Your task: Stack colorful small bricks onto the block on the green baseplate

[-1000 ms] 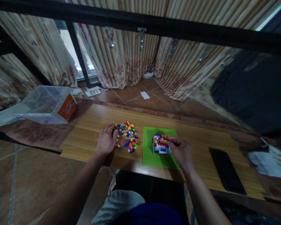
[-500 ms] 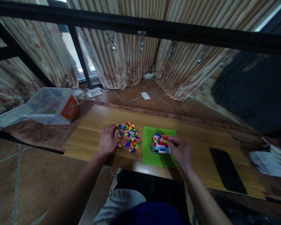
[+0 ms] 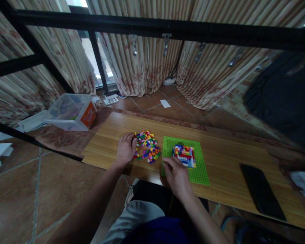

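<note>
My left hand [image 3: 126,148] rests on the table at the left edge of a pile of small multicoloured toy bricks [image 3: 148,142]. Its fingers are bent, with the thumb apart from them, and I see nothing held. Over the left part of the green baseplate [image 3: 202,173] is my right hand [image 3: 179,174], its thumb and forefinger pointing left, slightly apart, with no brick visible between them. Beyond that hand, a block built of coloured bricks [image 3: 186,156] stands on the baseplate, showing red, yellow, white and blue; its near left corner is partly hidden by the hand.
A clear plastic box [image 3: 68,123] with an orange label stands past the table's left end. On the right of the wooden table [image 3: 223,162] lies a black phone-like slab [image 3: 263,191]. A dark metal bar [image 3: 152,27] crosses in front of the curtains.
My right hand has left the top right of the brick block and moved left and nearer to me. My left hand stays by the pile. The whole view has shifted slightly.
</note>
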Tool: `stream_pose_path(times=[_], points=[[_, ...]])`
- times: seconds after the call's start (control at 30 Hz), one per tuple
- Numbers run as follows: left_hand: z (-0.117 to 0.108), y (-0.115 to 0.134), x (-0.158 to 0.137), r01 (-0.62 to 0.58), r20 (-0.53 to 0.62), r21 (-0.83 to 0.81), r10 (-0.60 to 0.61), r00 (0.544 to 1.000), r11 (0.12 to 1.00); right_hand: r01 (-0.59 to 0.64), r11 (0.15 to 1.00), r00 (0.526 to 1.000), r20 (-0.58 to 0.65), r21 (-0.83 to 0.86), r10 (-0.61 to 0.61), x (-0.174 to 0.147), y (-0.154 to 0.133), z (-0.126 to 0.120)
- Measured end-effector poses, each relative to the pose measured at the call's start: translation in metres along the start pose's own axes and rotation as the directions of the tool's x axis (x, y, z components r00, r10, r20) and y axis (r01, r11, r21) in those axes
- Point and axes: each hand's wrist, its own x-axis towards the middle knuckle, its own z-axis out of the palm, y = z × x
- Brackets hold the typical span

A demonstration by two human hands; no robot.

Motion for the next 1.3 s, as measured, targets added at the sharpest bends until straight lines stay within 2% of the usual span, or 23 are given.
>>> stream_pose_path(times=[0.1, 0.27, 0.53, 0.7, 0.9, 1.17, 1.3], points=[[0.001, 0.0, 0.0, 0.002, -0.003, -0.004, -0.002, 1.0, 1.0, 0.03, 0.989, 0.997, 0.081, -0.142, -0.018, 0.009, -0.003, 0.016], [0.001, 0.0, 0.0, 0.01, 0.005, 0.003, -0.01, 1.0, 1.0, -0.008, 0.944, 0.987, 0.147, -0.331, 0.06, 0.025, -0.003, 0.029], [0.0, 0.0, 0.001, 0.002, 0.009, 0.008, -0.002, 1.0, 1.0, -0.02, 0.95, 0.989, 0.13, -0.312, 0.064, 0.028, 0.004, 0.044], [0.0, -0.001, 0.001, -0.007, 0.004, 0.019, 0.007, 1.0, 1.0, -0.019, 0.928, 0.989, 0.128, -0.371, 0.071, 0.029, 0.006, 0.05], [0.0, -0.004, 0.002, -0.021, 0.0, 0.02, 0.021, 1.0, 1.0, -0.006, 0.917, 0.992, 0.116, -0.398, 0.057, 0.03, 0.004, 0.052], [0.0, -0.002, 0.001, -0.02, -0.004, 0.026, 0.02, 1.0, 0.999, -0.051, 0.903, 0.984, 0.135, -0.427, 0.119, 0.036, -0.001, 0.05], [-0.001, -0.001, 0.001, -0.013, -0.005, 0.025, 0.013, 1.0, 1.0, -0.038, 0.89, 0.986, 0.128, -0.454, 0.108, 0.037, -0.002, 0.051]])
